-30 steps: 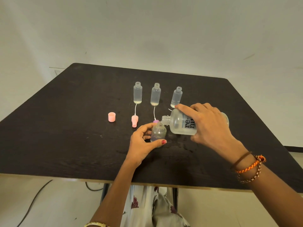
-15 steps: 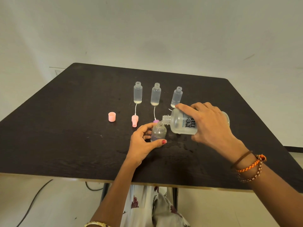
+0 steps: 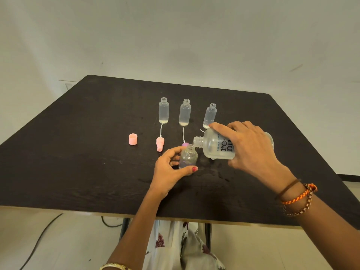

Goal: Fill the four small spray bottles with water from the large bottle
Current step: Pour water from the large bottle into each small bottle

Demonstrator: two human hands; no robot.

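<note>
A person pours from a large frosted plastic bottle (image 3: 214, 146), printed with dark lettering and tipped nearly on its side, its open neck just above the mouth of a small clear plastic spray bottle (image 3: 188, 156) standing near the middle of the dark wooden table (image 3: 78, 152). How much liquid the small bottle holds cannot be told.

At twelve o'clock from it, three more small clear bottles stand uncapped in a row, left (image 3: 163, 110), middle (image 3: 184, 112) and right (image 3: 210, 115), each showing a pale layer at its base.

At ten o'clock lie a pink spray pump with white dip tube (image 3: 160, 143) and, farther out, a pink round cap (image 3: 133, 139). A purple pump head (image 3: 184, 144) peeks out just behind the held bottle.

The right hand (image 3: 251, 151) grasps the large bottle from above, fingers wrapped over its body. The left hand (image 3: 169, 174) steadies the small bottle, thumb and curled fingers pinching its sides. Braided bands (image 3: 298, 197) circle the right wrist.
</note>
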